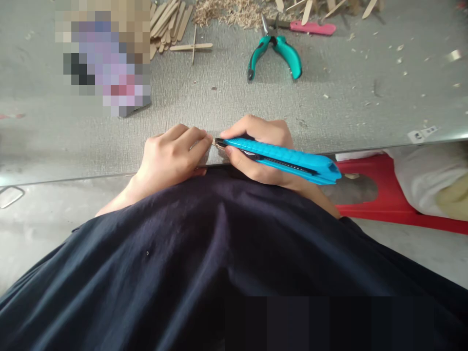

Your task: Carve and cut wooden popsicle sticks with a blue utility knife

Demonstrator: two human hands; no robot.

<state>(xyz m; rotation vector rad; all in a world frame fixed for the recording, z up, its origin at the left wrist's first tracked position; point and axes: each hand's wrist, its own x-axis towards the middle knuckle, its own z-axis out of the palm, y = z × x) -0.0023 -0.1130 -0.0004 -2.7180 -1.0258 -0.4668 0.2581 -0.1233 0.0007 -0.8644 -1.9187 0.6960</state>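
My right hand grips a bright blue utility knife at the table's near edge, its blade end pointing left. My left hand is closed in a pinch on a small pale wooden piece, which meets the knife's tip. Most of the piece is hidden by my fingers. Both hands rest on the grey table just above my dark shirt.
Teal-handled pliers lie at the back centre, with a pink-handled tool behind them. A pile of wooden sticks, crossed sticks and wood shavings sit along the far edge. A red stool stands right, below the table.
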